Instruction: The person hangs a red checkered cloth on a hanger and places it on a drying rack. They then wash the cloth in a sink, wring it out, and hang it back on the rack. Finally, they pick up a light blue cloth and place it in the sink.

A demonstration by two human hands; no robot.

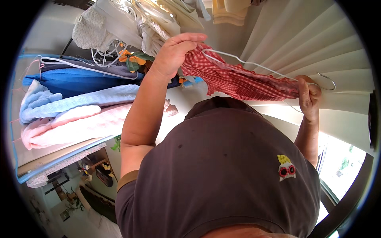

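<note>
A red-and-white gingham garment (238, 77) with a gathered edge stretches between my two hands. At its left end, the fingers of my left hand (175, 55) are closed over the cloth. My right hand (308, 96) grips the other end together with a white wire clothes hanger (253, 63). The hanger's bare metal hook (330, 81) sticks out to the right, past my right fist. One rounded hanger end shows over the cloth close to my left hand. Part of the hanger is hidden behind the garment.
Light blue (86, 98) and pink plush clothes (80, 128) hang at the left beside a blue garment (77, 80). White clothes (125, 23) and orange flowers (131, 58) are beyond my left hand. A pale curtain (312, 44) and a window (342, 163) are at the right.
</note>
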